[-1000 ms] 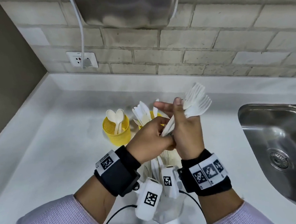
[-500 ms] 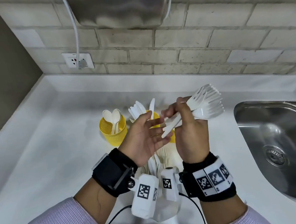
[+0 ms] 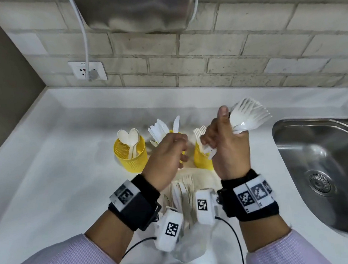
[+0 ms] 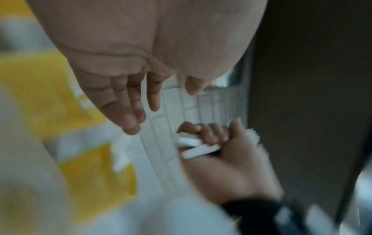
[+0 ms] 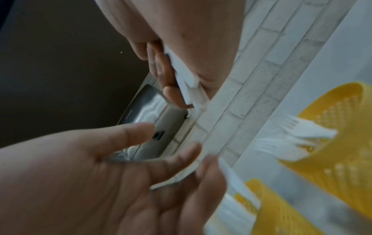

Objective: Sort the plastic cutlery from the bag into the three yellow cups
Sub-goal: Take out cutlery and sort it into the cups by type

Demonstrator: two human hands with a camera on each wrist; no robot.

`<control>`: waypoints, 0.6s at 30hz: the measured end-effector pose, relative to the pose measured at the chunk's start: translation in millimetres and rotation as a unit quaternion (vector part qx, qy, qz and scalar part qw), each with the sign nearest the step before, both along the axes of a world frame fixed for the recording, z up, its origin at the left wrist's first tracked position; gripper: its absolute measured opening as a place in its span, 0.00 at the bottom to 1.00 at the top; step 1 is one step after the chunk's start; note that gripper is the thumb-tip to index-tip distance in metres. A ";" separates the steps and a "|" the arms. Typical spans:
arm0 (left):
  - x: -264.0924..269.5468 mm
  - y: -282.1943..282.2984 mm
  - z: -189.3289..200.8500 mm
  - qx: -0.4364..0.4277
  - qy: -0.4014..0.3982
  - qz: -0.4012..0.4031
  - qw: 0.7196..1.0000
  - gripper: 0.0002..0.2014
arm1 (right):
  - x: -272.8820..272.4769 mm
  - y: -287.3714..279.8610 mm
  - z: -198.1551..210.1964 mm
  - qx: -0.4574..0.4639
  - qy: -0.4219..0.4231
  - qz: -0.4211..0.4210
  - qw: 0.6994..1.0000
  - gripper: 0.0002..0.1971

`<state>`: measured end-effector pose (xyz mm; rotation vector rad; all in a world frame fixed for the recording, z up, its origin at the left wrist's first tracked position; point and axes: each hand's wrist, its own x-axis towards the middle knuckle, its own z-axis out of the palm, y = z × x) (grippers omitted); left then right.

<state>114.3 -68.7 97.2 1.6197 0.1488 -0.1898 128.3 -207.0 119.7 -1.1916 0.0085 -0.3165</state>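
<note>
My right hand [image 3: 220, 136] grips a bundle of white plastic forks [image 3: 248, 116] by the handles [image 5: 187, 79], heads fanned up and to the right above the counter. My left hand [image 3: 178, 150] hovers just left of it, fingers [image 4: 141, 108] relaxed and holding nothing. Three yellow mesh cups stand behind the hands: the left cup [image 3: 130, 157] holds spoons, the middle cup [image 3: 172, 132], mostly hidden by my left hand, holds knives, and the right cup [image 3: 202, 160] holds forks [image 5: 292, 135]. Below my wrists lies the clear bag [image 3: 189, 248] with more white cutlery [image 3: 183, 193].
A steel sink [image 3: 326, 172] is set into the white counter [image 3: 49, 181] at the right. The tiled wall behind carries a socket [image 3: 86, 71] with a plugged cord and a metal appliance [image 3: 138, 10]. A dark side wall closes the left.
My left hand has let go of the fork handles and drawn away to the left. My right hand has carried the bundle a little right and closed fully round it.
</note>
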 end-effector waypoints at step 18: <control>7.1 9.9 -51.7 0.382 -0.161 -0.095 0.905 0.24 | 37.7 -19.5 -75.1 -0.359 -0.019 -0.177 0.916 0.21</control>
